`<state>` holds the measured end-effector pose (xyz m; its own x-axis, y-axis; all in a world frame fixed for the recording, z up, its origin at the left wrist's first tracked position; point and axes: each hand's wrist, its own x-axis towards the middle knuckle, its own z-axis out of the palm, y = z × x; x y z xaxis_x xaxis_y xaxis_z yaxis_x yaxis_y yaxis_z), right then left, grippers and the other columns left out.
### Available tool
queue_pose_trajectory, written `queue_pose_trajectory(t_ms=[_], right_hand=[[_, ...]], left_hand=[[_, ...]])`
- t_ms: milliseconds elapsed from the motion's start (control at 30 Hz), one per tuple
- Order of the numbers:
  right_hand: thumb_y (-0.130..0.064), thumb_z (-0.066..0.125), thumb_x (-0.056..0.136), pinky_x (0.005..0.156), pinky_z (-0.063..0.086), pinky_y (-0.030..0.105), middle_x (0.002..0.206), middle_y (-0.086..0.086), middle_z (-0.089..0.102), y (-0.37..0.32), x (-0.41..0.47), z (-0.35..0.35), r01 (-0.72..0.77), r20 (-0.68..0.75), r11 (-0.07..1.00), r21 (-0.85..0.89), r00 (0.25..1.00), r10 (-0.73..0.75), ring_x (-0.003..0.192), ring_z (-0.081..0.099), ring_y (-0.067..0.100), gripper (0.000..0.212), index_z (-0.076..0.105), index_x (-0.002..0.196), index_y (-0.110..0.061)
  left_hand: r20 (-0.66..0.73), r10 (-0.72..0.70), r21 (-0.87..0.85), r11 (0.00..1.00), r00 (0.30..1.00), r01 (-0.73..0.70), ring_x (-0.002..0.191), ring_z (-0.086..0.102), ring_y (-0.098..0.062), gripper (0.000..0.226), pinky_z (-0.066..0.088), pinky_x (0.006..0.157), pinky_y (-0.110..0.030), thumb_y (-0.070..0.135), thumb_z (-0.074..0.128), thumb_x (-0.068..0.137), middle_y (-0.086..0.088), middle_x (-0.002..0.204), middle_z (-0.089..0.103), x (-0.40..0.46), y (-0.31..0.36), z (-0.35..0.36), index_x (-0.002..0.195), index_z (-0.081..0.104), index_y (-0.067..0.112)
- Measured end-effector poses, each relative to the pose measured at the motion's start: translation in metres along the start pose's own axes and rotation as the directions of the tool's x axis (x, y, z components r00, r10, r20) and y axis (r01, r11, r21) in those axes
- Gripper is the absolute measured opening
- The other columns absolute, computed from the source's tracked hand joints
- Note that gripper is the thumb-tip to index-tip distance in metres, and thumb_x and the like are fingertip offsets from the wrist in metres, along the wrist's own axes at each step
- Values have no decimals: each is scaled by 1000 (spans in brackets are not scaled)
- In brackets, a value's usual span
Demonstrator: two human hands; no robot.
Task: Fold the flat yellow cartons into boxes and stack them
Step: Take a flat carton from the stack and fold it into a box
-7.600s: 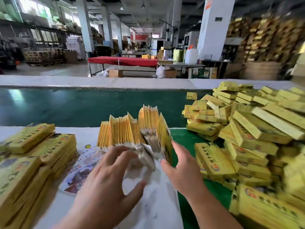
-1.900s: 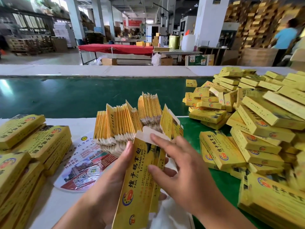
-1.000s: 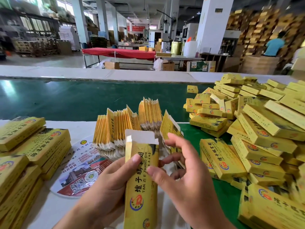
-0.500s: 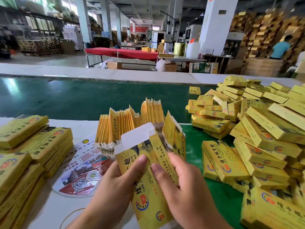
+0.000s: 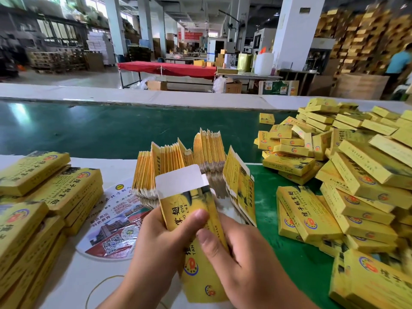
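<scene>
While the green conveyor belt is stretching across the far side, you are standing at a white worktop with a big heap of folded yellow boxes piling up on your right, partly on the belt and partly on a green mat. Stacks of yellow boxes are sitting at your left. Flat cartons are standing on edge in a fanned row just behind your hands, beside a round printed fan lying on the worktop. You are holding one yellow carton upright above the worktop, its white flap sticking up. Your left hand is gripping it, thumb pressing its front, and your right hand is curling its fingers round the right edge, thumb on the face.
</scene>
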<state>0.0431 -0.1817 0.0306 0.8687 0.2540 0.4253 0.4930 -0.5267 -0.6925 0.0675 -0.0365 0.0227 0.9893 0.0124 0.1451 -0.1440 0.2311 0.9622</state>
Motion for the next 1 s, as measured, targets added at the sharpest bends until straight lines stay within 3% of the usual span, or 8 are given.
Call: queue_pose_trajectory(t_ms=[100,200,300,433,600,700,900,1000], right_hand=[[-60,38,92,45,21,15,48,-13,44,0,-1,4,-27,-21,999,34,999,28,43,43,7,39,50,68,-32],[-61,39,93,42,19,17,42,-11,39,2,-1,7,-85,-52,993,83,995,90,39,37,7,49,42,57,-28],[-60,40,93,41,19,17,40,-11,34,3,2,4,-142,-18,972,187,989,148,38,30,5,47,45,56,-31],[-54,42,96,45,20,23,43,-10,30,4,2,-1,-201,49,928,313,979,196,43,26,6,52,39,55,-24],[-51,44,94,46,25,33,48,-4,34,4,3,2,-71,-161,956,284,980,121,47,31,7,51,39,58,-15],[-41,44,97,42,24,31,47,-4,36,6,4,1,-58,-215,960,275,969,120,45,32,7,48,41,56,-17],[-40,48,95,41,21,18,45,-7,38,13,4,5,-38,-287,983,179,954,89,41,32,3,44,48,58,-17],[-42,53,95,42,28,13,49,-7,49,15,5,1,-17,-316,976,215,945,86,42,40,1,26,62,78,-24]], left_hand=[[-91,67,142,988,994,-54,53,69,-17,39,51,45,-25,47,83,51,-9,64,73,1,1,-1,76,74,18],[-162,83,195,980,983,-50,44,63,-13,40,47,39,-22,57,80,60,-6,56,70,2,1,1,69,72,19],[-135,-11,126,992,991,28,50,69,-21,51,50,41,-26,65,53,67,-12,62,72,2,2,1,69,71,18],[-71,-62,143,987,996,72,66,73,-34,58,60,58,-45,69,45,72,-15,73,75,4,3,-2,77,71,17],[-52,76,385,922,996,-50,61,71,-20,61,55,56,-35,67,38,77,-1,67,74,1,4,1,76,68,15],[-42,75,366,929,996,-54,62,72,-21,61,56,55,-35,65,39,78,-1,67,74,0,3,4,76,69,11],[-2,64,278,959,998,-61,58,72,-10,29,51,46,-15,48,66,65,6,68,75,-3,2,5,72,72,20],[108,27,276,960,994,-56,69,74,-12,33,55,53,-17,47,72,66,6,79,77,-2,1,2,86,69,22]])
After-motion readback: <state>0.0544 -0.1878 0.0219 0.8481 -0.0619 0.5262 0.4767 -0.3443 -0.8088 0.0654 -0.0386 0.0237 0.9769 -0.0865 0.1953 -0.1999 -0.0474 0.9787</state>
